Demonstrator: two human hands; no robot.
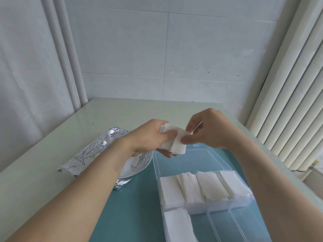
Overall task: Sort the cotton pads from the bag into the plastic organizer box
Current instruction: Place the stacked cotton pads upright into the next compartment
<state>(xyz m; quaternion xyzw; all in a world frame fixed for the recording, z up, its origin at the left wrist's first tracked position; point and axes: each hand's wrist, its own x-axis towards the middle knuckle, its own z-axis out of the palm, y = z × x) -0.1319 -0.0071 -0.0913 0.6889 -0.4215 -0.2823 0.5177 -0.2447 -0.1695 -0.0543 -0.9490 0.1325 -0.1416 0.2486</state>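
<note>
The left hand is curled around a small stack of white cotton pads. Its thumb lies across the top of the stack and its fingers wrap under it. The right hand pinches the right end of the same stack between its thumb and bent fingers. Both hands hold the pads up in the air, above the far edge of the box.

The plastic organizer box is see-through and sits at 5 o'clock from the hands. Its lid lies open and flat on the far side. The far row of the box is full of white pads, some leaning on each other. One more pile fills the near left slot. The two slots next to it show only the blue below.

The silver bag with a fish drawing lies at 8 o'clock from the hands, open at the end near the box. White pads peek out of its mouth, partly behind the left arm.

The box and part of the bag rest on a blue-green mat. The mat lies on a pale table. White wall tiles are behind the table. White ribbed slats stand at 3 o'clock.

The near end of the box is cut off at the bottom edge. I cannot tell how many pads the hands hold.
</note>
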